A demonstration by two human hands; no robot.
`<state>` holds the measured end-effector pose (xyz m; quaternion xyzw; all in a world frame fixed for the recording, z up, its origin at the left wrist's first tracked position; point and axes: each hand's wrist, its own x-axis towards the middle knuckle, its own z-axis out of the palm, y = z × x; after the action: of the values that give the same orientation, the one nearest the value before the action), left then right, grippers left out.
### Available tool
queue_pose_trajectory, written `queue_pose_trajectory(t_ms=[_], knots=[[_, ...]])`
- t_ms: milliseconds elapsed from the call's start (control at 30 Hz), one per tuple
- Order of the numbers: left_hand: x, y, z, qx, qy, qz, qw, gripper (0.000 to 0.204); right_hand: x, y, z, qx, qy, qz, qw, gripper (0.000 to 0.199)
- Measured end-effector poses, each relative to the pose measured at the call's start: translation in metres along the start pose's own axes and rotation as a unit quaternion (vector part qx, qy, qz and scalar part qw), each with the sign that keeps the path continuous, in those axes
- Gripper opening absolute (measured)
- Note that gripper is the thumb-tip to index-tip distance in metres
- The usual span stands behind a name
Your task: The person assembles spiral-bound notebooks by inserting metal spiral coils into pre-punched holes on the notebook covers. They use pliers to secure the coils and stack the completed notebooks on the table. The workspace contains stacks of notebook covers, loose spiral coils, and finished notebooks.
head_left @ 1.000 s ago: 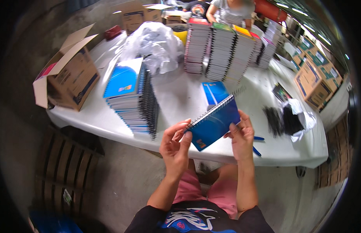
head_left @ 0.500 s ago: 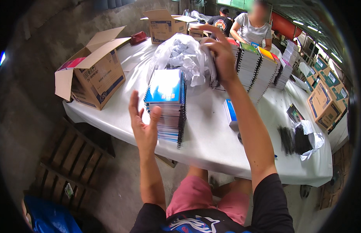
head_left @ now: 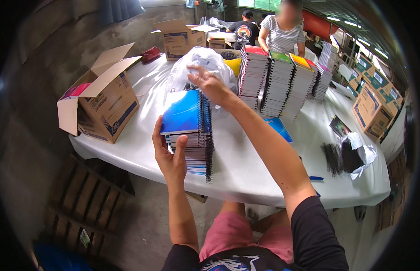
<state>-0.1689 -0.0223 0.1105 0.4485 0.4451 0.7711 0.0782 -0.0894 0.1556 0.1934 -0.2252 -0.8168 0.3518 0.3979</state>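
A tall stack of spiral-bound notebooks with blue covers (head_left: 180,113) stands near the table's front edge, its black coils on the right side. The upper notebooks sit unevenly over those below. My left hand (head_left: 170,153) is against the stack's near left corner, fingers along its left side and thumb apart in front; it is open. My right hand (head_left: 210,86) hovers beyond the stack's far right corner, fingers spread and pointing left, with nothing visible in it. Behind it is a clear plastic bag (head_left: 178,67) of crumpled white material.
Several tall notebook stacks (head_left: 276,86) stand to the right, near a blue notebook (head_left: 278,128). An open carton (head_left: 113,106) is at left. Black coils (head_left: 331,159) and a blue pen (head_left: 316,178) lie at right. A person in a striped shirt (head_left: 282,34) stands across the table.
My left hand has come against the stack's left side. My right hand has moved left and lower, toward the stack's far edge. The whole view has shifted a little.
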Motion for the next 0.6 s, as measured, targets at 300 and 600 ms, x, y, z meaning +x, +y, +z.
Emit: queue_pose_trajectory(t_ms=[300, 600], knots=[[0.0, -0.009, 0.013, 0.082, 0.024, 0.116, 0.99, 0.046, -0.028, 0.011, 0.033, 0.159, 0.07, 0.07, 0.982, 0.048], [-0.007, 0.009, -0.013, 0.137, 0.169, 0.186, 0.958, 0.053, -0.09, 0.099, -0.093, -0.251, 0.127, 0.146, 0.948, 0.069]])
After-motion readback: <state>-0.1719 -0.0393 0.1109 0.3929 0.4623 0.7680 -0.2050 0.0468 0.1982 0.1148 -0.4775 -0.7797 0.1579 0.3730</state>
